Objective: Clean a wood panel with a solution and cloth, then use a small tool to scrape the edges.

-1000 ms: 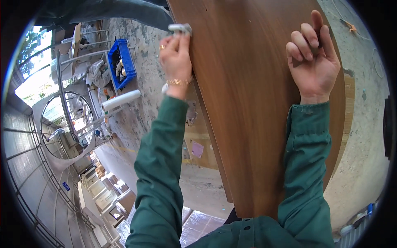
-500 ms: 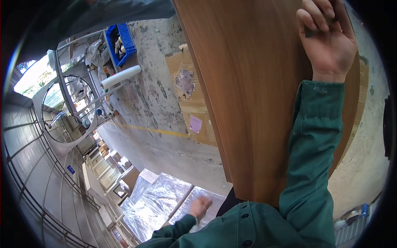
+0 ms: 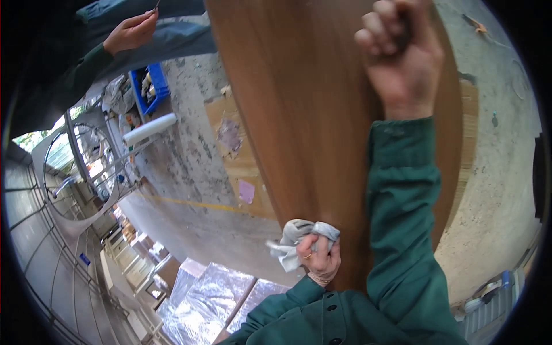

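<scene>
A large brown wood-grain panel (image 3: 310,132) stretches away from my body. At its near left edge my left hand (image 3: 320,261) is closed round a crumpled whitish-grey cloth (image 3: 296,233), which touches the panel. My right forearm lies over the panel's right part. Up at the far end, my right hand (image 3: 405,63) shows its palm with the fingers curled in, somewhat blurred; anything inside them is hidden. At the upper left, another person's hand (image 3: 131,33) pinches a small thin dark thing.
Flattened cardboard (image 3: 233,138) lies on the worn floor left of the panel. Beyond it are a blue crate (image 3: 150,86) and a white roll (image 3: 149,129). Film-wrapped packages (image 3: 213,290) stand at the lower left, and a grey slatted thing (image 3: 489,313) at the lower right.
My left hand has come from over the wrapped packages to the panel, and the cloth now shows in it. The other person's hand has come into view. The view has shifted slightly.
</scene>
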Available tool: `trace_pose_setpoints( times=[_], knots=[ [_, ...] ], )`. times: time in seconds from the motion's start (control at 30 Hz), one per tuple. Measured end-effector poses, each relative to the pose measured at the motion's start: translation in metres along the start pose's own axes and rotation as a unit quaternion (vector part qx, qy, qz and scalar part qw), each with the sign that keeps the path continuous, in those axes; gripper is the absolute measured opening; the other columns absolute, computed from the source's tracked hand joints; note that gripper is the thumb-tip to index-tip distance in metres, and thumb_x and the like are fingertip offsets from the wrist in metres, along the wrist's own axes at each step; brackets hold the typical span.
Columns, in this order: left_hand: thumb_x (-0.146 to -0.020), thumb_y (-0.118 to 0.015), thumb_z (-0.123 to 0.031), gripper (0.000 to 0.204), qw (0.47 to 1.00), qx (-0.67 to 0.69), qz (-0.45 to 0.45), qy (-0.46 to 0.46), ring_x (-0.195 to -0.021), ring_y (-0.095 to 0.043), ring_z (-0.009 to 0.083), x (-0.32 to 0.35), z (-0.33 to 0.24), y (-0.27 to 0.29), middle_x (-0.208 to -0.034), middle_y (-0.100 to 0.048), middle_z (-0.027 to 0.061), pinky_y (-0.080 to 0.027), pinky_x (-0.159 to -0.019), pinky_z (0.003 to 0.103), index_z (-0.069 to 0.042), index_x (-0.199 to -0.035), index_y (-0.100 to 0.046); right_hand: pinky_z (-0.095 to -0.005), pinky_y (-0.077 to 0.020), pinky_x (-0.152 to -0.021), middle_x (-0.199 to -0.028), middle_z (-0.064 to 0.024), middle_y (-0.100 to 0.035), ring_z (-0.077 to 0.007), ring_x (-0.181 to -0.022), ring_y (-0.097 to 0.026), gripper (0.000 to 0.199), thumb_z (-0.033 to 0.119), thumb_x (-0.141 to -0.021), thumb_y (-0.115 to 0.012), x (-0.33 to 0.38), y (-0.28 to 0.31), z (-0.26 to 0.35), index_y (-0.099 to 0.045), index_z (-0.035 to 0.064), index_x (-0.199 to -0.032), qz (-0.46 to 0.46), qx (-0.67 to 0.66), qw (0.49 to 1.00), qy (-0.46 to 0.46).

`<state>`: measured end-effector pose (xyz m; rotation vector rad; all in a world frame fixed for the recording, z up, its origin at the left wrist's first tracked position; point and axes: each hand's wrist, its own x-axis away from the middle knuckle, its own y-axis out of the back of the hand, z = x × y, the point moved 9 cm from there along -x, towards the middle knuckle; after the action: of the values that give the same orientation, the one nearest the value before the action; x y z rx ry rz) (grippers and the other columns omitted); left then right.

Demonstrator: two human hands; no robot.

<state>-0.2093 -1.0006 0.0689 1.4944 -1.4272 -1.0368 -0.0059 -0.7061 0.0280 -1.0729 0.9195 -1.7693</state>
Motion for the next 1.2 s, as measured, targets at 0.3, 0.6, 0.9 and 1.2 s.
trace_pose_setpoints(
  times=[0.3,0.6,0.9,1.2],
  knots=[
    [-0.075,-0.066,-0.018,0.027,0.999,-0.010,-0.013,-0.043,-0.084,-0.045,0.0273,-0.003,-0.003,-0.005,-0.098,-0.042,0.0102,-0.038,-0.072,0.039,-0.008,-0.098,-0.056,-0.0222,-0.0441,-0.066,-0.076,-0.0009,-0.062,-0.0061,-0.073,-0.054,0.017,0.016,-0.084,-0.060,0.018,-0.037,-0.050,-0.064,0.0019,-0.093,0.201,0.473,0.857,-0.023],
    [-0.082,-0.057,-0.023,0.026,0.994,-0.068,-0.027,-0.084,-0.091,-0.045,0.0294,-0.007,-0.013,-0.007,-0.098,-0.043,0.0116,-0.038,-0.078,0.041,-0.007,-0.102,-0.053,-0.0393,-0.0494,-0.071,-0.090,-0.0104,-0.063,-0.0289,-0.084,-0.061,0.017,0.022,-0.080,-0.057,0.086,-0.003,0.015,-0.060,0.0112,-0.094,0.085,0.792,0.604,0.027],
    [-0.080,-0.060,-0.023,0.023,0.987,-0.082,-0.097,-0.097,-0.090,-0.049,0.0302,-0.006,-0.030,0.007,-0.101,-0.045,0.0088,-0.040,-0.075,0.044,-0.012,-0.099,-0.052,-0.0351,-0.0446,-0.061,-0.072,-0.0148,-0.060,-0.0225,-0.065,-0.057,0.029,0.028,-0.081,-0.058,0.317,0.311,0.369,-0.060,-0.0004,-0.087,-0.316,0.803,0.504,0.037],
    [-0.083,-0.047,-0.017,0.027,0.985,0.017,0.117,-0.126,-0.102,-0.045,0.0360,0.065,0.000,0.019,-0.118,-0.045,0.0117,-0.041,-0.088,0.043,-0.014,-0.109,-0.057,-0.0336,-0.0483,-0.081,-0.086,-0.0128,-0.067,-0.0230,-0.084,-0.063,0.038,0.042,-0.063,-0.067,0.680,0.435,0.383,-0.070,0.0080,-0.081,-0.132,0.872,0.215,-0.420]
  ],
)
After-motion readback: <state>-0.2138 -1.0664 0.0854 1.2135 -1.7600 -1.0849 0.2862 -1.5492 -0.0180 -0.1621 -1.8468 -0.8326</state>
